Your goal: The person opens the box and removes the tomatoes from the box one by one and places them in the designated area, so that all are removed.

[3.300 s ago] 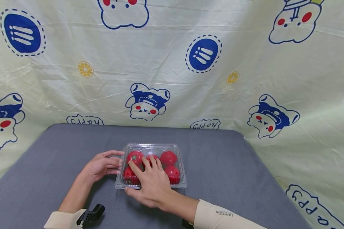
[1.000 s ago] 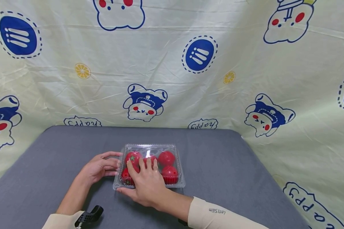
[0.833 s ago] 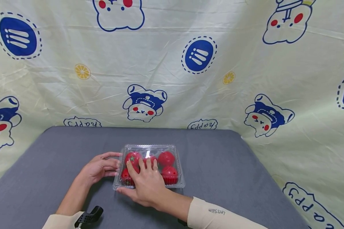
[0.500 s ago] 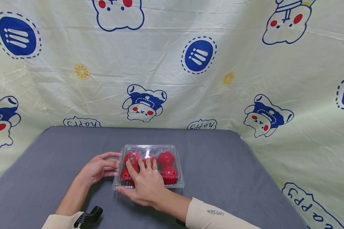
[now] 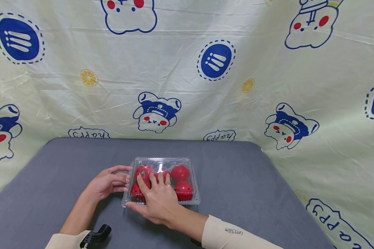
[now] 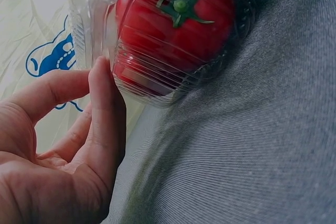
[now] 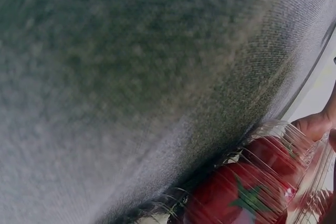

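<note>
Head view: a clear plastic clamshell box of red tomatoes sits on the grey cloth-covered table, near the middle and toward the near edge. The lid is down over the fruit. The right hand lies palm-down on top of the lid, over its left half, with the fingers straight and slightly spread, pointing to the far side; the thumb runs along the near left edge of the box. The left hand rests on the table just left of the box, its fingers extended and loosely together, their tips against the box's left wall. Both forearms wear pale beige sleeves, and a black strap clip shows at the left wrist.

In the left wrist view, a fingertip touches the ribbed clear wall of the box, and a tomato with a green stem presses close behind the plastic. The right wrist view is mostly blurred grey cloth, with the box corner and a tomato at the lower right.

Behind the table hangs a pale yellow curtain printed with blue-and-white cartoon animals, blue badges and lemon slices.
</note>
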### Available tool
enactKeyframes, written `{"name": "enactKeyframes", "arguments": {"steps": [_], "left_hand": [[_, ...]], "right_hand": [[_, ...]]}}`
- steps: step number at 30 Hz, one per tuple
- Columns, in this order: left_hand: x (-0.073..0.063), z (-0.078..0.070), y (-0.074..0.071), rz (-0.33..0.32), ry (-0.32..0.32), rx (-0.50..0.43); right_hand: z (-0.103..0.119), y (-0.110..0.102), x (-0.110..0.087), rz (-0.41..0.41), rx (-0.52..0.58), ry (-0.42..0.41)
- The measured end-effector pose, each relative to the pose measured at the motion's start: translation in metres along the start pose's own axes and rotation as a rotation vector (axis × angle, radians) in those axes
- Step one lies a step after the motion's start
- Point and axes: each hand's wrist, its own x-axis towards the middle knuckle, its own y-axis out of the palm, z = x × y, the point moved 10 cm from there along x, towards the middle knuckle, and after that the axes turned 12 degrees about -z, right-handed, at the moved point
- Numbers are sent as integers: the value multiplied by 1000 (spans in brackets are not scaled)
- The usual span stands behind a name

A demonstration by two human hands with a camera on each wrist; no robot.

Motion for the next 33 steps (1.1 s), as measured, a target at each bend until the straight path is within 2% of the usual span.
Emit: {"name": "enactKeyframes", "arguments": {"steps": [12, 33], "left_hand": [[1, 0, -3, -25, 8, 25], [-2, -1, -3, -24, 5, 11]], "right_hand": [[1, -2, 0, -18, -24, -32], [4, 2, 0, 14, -69, -56]]}}
